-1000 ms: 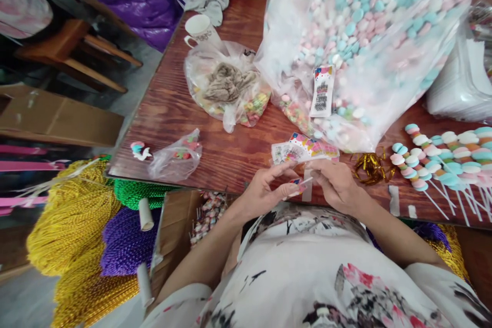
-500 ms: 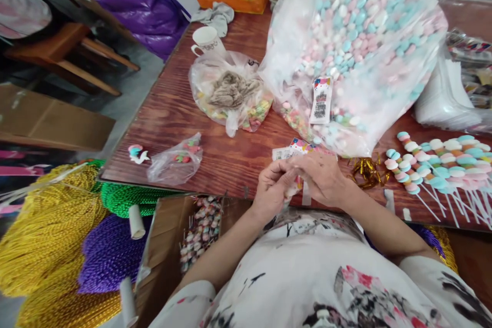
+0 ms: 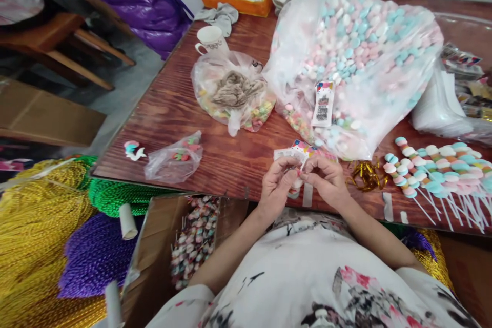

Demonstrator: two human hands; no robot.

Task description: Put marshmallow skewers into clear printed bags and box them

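At the table's front edge my left hand point(image 3: 280, 180) and my right hand point(image 3: 326, 178) meet with fingers bent and tips pinched. Between them is a small pale pink-and-white candy-like piece point(image 3: 298, 182), with some light blue below; fingers cover much of it, so its exact kind is unclear. Just beyond the fingertips lie printed labels point(image 3: 303, 147). Right of my right hand are gold twist ties point(image 3: 366, 175) and a pile of marshmallow skewers point(image 3: 442, 166) on white sticks.
A large clear bag of pastel marshmallows point(image 3: 357, 56) bears a printed packet point(image 3: 323, 104). To its left are a bag of colourful candies point(image 3: 255, 113), a mug point(image 3: 212, 41) and a small plastic bag point(image 3: 175, 161). An open carton point(image 3: 149, 246) holding skewers stands below the table edge.
My hands have drawn slightly apart and the right hand has turned, so the small piece between the fingertips shows more. The camera view has shifted a little.
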